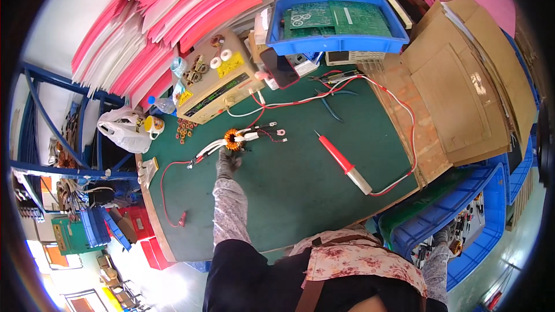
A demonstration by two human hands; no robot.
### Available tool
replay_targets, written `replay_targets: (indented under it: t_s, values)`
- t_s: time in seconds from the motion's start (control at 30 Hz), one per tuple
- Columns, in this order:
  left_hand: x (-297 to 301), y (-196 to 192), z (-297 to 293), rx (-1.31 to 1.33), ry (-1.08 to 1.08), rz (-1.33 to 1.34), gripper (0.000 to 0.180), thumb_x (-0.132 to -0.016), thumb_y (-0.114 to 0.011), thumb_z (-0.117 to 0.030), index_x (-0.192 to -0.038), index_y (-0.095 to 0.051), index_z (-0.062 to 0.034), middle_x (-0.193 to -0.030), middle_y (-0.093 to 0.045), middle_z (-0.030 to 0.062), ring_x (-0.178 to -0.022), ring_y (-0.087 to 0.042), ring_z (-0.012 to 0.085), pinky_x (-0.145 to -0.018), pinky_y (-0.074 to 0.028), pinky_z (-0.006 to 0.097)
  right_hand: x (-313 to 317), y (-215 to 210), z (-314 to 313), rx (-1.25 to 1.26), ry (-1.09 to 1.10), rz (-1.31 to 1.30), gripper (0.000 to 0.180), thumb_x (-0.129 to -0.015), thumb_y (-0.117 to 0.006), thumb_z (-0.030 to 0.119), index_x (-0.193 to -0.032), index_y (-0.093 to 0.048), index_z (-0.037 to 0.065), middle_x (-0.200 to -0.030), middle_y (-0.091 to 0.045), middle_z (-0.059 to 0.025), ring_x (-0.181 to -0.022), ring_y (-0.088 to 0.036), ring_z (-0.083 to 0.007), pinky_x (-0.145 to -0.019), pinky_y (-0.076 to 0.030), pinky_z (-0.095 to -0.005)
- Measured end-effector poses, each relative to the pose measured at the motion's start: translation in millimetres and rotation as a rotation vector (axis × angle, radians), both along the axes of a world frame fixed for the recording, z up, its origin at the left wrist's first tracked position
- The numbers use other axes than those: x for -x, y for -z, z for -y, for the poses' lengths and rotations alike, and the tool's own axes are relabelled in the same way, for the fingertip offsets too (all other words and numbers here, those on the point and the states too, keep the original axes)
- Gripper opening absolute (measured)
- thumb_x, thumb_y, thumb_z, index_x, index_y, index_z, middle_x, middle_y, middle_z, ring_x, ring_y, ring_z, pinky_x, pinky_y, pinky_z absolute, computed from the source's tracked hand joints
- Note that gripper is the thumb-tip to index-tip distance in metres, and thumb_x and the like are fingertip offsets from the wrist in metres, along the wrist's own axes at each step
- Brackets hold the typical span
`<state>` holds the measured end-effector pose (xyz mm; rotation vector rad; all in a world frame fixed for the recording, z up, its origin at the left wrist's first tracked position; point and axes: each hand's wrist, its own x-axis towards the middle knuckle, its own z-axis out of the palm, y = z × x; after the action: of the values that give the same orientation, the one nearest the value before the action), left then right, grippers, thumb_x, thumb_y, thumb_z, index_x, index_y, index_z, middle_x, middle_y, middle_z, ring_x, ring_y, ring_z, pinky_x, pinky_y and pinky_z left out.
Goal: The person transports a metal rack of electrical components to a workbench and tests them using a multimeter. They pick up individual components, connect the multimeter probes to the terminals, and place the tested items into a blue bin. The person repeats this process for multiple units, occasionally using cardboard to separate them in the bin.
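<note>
On the green mat [277, 196], my left hand [227, 166], in a grey glove, is closed on a toroidal coil [233, 139] wound with orange wire. White and black leads with metal ring lugs run out from both sides of it. My right hand [441, 238], also gloved, reaches down into the blue crate [492, 225] at the lower right. Around it lie several black and white leads and another orange coil [457, 247]; its fingers are too hidden to read. A red and white test probe [344, 162] rests on the mat, apart from both hands.
Behind the left hand stands a beige tester [217, 84] with loose coils on top. A blue tray [338, 43] holds green circuit boards. Dark pliers [329, 107] and a phone [279, 68] are nearby. Cardboard [462, 81] leans at right; the probe's cable [413, 133] loops along that edge.
</note>
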<state>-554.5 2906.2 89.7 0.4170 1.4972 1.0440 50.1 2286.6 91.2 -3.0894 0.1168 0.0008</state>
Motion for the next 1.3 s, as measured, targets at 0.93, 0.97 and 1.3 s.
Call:
replay_targets:
  t_s: [0.93, 0.97, 1.3]
  values:
    - [6.6, -21.9, 43.1, -0.250, 0.229, 0.752, 0.051, -0.075, -0.052, -0.036, -0.121, -0.045, -0.0156, -0.121, -0.046, 0.0160, -0.114, -0.042, 0.0382, -0.087, -0.037, 0.061, 6.0, -9.2, -54.8, -0.284, -0.203, 0.095, 0.070, -0.065, -0.068, 0.009, -0.127, -0.035, 0.011, -0.122, -0.045, -0.0115, -0.115, -0.042, -0.0286, -0.097, -0.034, -0.0360]
    - [1.4, -18.3, 54.9, -0.280, 0.208, 0.821, 0.052, -0.077, -0.050, -0.040, -0.120, -0.044, -0.0115, -0.122, -0.046, 0.0155, -0.114, -0.042, 0.0365, -0.093, -0.034, 0.059, 3.9, -9.2, -53.4, -0.378, -0.277, 0.151, 0.071, -0.064, -0.068, 0.006, -0.126, -0.035, 0.009, -0.121, -0.046, -0.0116, -0.115, -0.042, -0.0284, -0.097, -0.034, -0.0358]
    - [-116.7, -109.3, 130.2, -0.229, 0.269, 0.932, 0.078, -0.079, -0.055, -0.052, -0.133, -0.028, -0.0033, -0.124, -0.042, 0.0121, -0.116, -0.040, 0.0263, -0.102, -0.027, 0.042, 77.0, -101.7, -192.7, -0.820, -0.785, -0.174, 0.020, -0.081, -0.057, 0.007, -0.101, -0.055, 0.005, -0.103, -0.057, -0.0066, -0.089, -0.055, -0.0145, -0.079, -0.045, -0.0291]
